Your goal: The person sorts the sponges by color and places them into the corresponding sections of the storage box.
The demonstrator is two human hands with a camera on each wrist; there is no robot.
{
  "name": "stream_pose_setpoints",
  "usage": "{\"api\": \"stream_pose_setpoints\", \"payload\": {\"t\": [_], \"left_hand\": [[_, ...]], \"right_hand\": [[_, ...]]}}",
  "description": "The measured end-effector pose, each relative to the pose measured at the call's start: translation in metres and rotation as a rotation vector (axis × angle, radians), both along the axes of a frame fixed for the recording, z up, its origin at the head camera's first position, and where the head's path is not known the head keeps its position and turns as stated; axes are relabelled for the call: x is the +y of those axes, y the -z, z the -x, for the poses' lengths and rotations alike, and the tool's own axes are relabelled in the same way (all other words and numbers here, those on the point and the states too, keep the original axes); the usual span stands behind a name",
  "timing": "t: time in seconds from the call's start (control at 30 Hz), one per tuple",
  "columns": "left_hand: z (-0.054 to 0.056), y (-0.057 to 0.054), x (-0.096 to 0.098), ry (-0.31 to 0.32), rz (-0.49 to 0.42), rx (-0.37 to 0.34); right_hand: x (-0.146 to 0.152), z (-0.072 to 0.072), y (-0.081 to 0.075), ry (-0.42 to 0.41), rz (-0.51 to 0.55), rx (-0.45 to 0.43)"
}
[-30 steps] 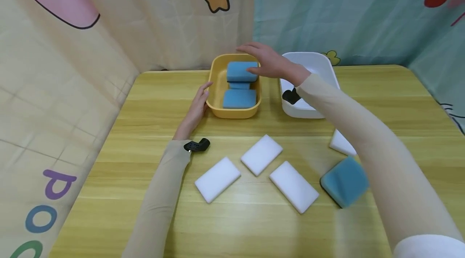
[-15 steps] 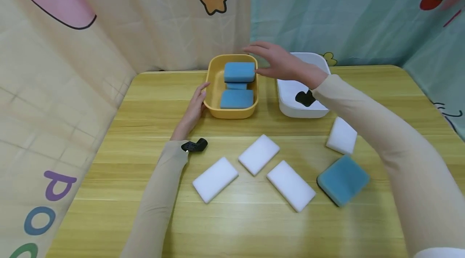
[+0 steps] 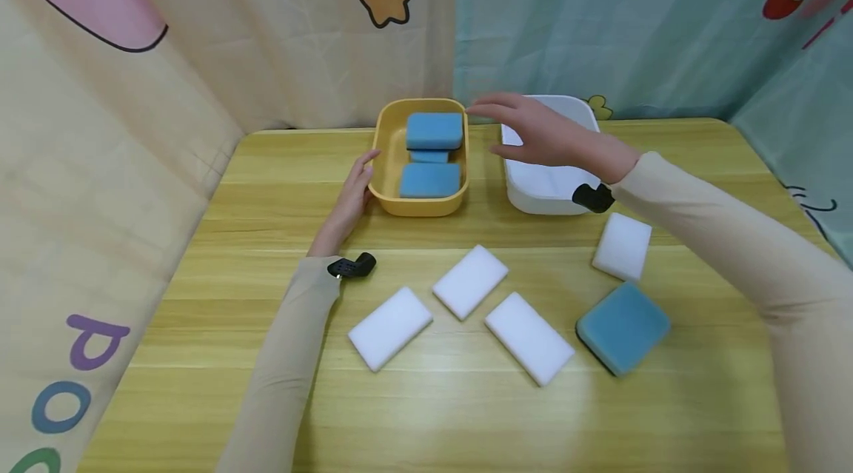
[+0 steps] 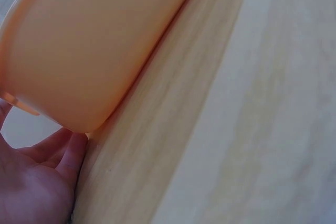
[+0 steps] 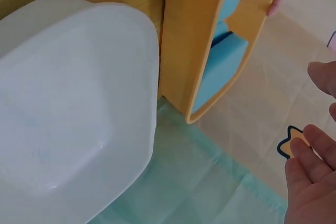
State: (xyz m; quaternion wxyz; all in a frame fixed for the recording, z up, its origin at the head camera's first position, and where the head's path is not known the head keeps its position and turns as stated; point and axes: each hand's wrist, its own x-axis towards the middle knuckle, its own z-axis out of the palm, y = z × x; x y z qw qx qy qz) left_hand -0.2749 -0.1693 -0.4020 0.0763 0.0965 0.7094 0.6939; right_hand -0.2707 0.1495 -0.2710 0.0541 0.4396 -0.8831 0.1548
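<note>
The yellow tub [image 3: 418, 209] stands upright near the table's far edge, by my reading. Inside it, one blue sponge [image 3: 435, 130] lies toward the back and another [image 3: 430, 180] toward the front, with a third blue piece (partly covered) between. I note the left hand [image 3: 353, 195] touching the tub's left side, fingers relaxed against the wall. The right hand [image 3: 543, 131] I find raised near the tub's right rim, thumb and fingers wide apart, holding nothing. Beneath and behind that hand, a white tub [image 3: 543, 202] stands just beside the yellow one. Nearer on the wooden table [image 3: 413, 414] I count four white sponges [image 3: 470, 282] and one blue-green sponge [image 3: 623, 327]. Printed curtains [image 3: 300, 36] hang behind.
</note>
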Motion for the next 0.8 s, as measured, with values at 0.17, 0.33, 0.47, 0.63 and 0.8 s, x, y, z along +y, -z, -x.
{"api": "stream_pose_setpoints", "payload": {"t": [0.17,0.33,0.47,0.63,0.8], "left_hand": [[0.003,0.005,-0.005,0.004,-0.009,0.001],[0.003,0.008,-0.006,-0.01,0.001,0.014],[0.003,0.008,-0.006,-0.011,0.001,0.017],[0.004,0.007,-0.004,-0.002,0.003,0.027],[0.004,0.006,-0.005,0.002,0.003,0.023]], "right_hand": [[0.006,-0.008,0.005,-0.037,0.014,0.037],[0.011,-0.015,0.009,-0.088,0.052,0.067],[0.017,-0.023,0.01,-0.104,0.06,0.072],[0.029,-0.036,0.014,-0.094,0.045,0.063],[0.037,-0.047,0.018,-0.101,0.025,0.054]]}}
